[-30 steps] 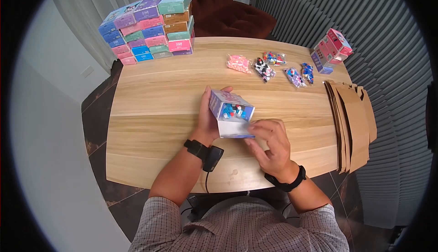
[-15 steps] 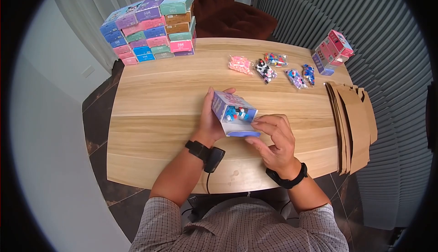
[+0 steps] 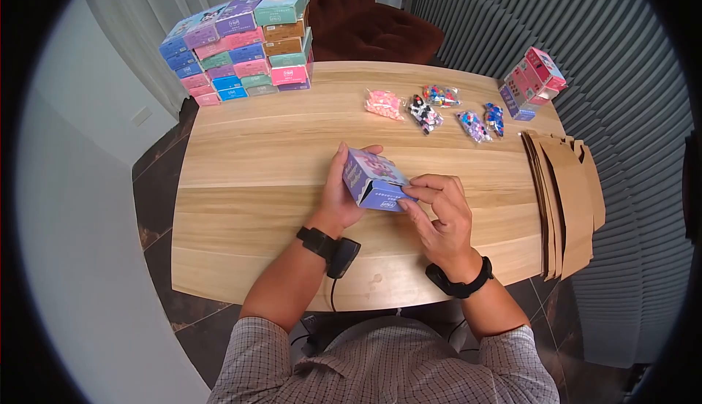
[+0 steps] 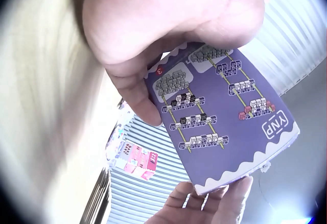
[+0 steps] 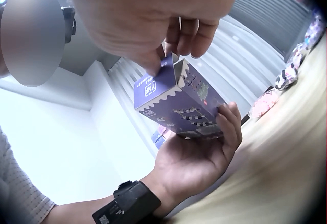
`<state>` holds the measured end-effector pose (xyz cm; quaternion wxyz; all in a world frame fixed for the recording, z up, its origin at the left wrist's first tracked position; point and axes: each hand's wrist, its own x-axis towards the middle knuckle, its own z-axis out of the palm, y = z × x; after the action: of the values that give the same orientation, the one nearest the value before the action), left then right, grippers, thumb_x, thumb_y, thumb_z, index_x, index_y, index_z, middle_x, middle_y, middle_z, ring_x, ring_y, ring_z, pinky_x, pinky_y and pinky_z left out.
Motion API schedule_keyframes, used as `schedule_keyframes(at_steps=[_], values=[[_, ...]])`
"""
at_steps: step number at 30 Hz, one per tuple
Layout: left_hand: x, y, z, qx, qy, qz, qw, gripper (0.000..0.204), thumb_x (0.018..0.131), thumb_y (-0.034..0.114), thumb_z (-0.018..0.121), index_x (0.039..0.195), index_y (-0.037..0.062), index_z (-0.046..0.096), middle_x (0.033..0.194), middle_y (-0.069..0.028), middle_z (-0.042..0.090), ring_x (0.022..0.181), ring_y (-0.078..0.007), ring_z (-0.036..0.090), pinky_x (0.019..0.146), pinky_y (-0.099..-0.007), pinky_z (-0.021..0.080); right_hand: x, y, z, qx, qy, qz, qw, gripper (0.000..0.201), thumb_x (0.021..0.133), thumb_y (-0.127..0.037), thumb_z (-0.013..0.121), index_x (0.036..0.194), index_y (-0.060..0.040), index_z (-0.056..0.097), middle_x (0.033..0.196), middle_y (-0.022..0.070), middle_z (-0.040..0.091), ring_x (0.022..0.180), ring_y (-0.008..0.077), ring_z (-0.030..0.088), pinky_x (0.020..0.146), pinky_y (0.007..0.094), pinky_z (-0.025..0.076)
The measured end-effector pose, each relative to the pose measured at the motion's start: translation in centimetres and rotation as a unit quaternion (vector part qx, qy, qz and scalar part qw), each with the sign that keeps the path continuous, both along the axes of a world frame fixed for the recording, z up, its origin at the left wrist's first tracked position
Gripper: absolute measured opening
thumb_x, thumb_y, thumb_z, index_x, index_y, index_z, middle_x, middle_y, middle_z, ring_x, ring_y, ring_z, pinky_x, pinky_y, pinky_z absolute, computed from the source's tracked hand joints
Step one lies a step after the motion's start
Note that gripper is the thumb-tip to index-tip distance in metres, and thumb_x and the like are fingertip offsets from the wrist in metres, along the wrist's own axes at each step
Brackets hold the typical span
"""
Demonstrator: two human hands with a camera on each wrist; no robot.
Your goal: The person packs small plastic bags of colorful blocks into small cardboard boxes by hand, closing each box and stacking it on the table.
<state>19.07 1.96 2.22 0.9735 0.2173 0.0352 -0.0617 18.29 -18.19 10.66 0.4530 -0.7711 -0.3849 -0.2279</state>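
Your left hand (image 3: pixel 338 198) cradles the purple box (image 3: pixel 373 181), fingers curled around it; your right hand (image 3: pixel 437 214) pinches its end flap nearly closed; tucking remains; four bags (image 3: pixel 431 111) wait on the surface.

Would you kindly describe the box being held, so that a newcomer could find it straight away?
Start at the wooden table, with a stack of boxes at its far left corner. Over the middle of the near half, the left hand holds a small purple box, and the right hand pinches its end flap. It is the only box off the table.
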Motion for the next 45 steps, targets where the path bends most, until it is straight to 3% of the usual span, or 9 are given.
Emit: schedule_keyframes(at_steps=[23,29,32,38,45], values=[[-0.2,0.0,0.2,0.009,0.004,-0.02,1.0,0.068,0.109,0.062,0.042,0.136,0.0015,0.06,0.121,-0.0243,0.071,0.111,-0.0351,0.072,0.096,-0.0496,0.06,-0.5,-0.4,1.0,-0.04,0.02,0.026,0.999,0.015,0.082,0.0,0.083,0.095,-0.0012,0.075,0.108,0.0125,0.072,0.095,0.0309,0.064,0.08,0.0393,0.054],[0.0,-0.1,-0.2,0.021,-0.003,-0.029,0.999,0.068,0.109,0.061,0.042,0.135,0.0009,0.059,0.122,-0.024,0.07,0.111,-0.035,0.072,0.098,-0.05,0.06,-0.3,-0.3,0.6,-0.023,0.041,0.007,0.999,0.021,0.083,-0.002,0.084,0.101,-0.0008,0.073,0.109,0.0141,0.072,0.095,0.0307,0.066,0.08,0.0385,0.055],[-0.1,-0.3,0.1,0.036,-0.005,-0.022,0.999,0.068,0.109,0.061,0.041,0.135,0.0007,0.059,0.122,-0.0236,0.07,0.111,-0.0345,0.072,0.098,-0.0498,0.06,-0.2,-0.3,-0.2,0.026,0.139,-0.001,0.99,0.024,0.085,-0.004,0.084,0.106,0.0,0.073,0.11,0.0145,0.072,0.097,0.0299,0.067,0.08,0.0376,0.056],[-0.2,-0.8,0.2,0.053,-0.026,-0.019,0.998,0.067,0.109,0.061,0.044,0.133,0.0003,0.059,0.12,-0.0204,0.07,0.113,-0.0311,0.07,0.102,-0.0479,0.057,0.6,-1.2,-0.8,0.002,0.168,0.028,0.985,0.035,0.087,-0.008,0.084,0.12,-0.0008,0.074,0.11,0.0134,0.072,0.098,0.0268,0.069,0.08,0.0356,0.057],[0.3,0.0,-1.1,0.014,0.001,0.027,1.0,0.07,0.11,0.062,0.038,0.136,0.0006,0.059,0.124,-0.0217,0.069,0.118,-0.0326,0.068,0.104,-0.0484,0.056,0.3,-0.6,0.5,-0.047,0.107,0.084,0.99,0.051,0.084,0.001,0.083,0.133,-0.0013,0.067,0.126,0.0176,0.067,0.104,0.029,0.071,0.078,0.0358,0.062]])
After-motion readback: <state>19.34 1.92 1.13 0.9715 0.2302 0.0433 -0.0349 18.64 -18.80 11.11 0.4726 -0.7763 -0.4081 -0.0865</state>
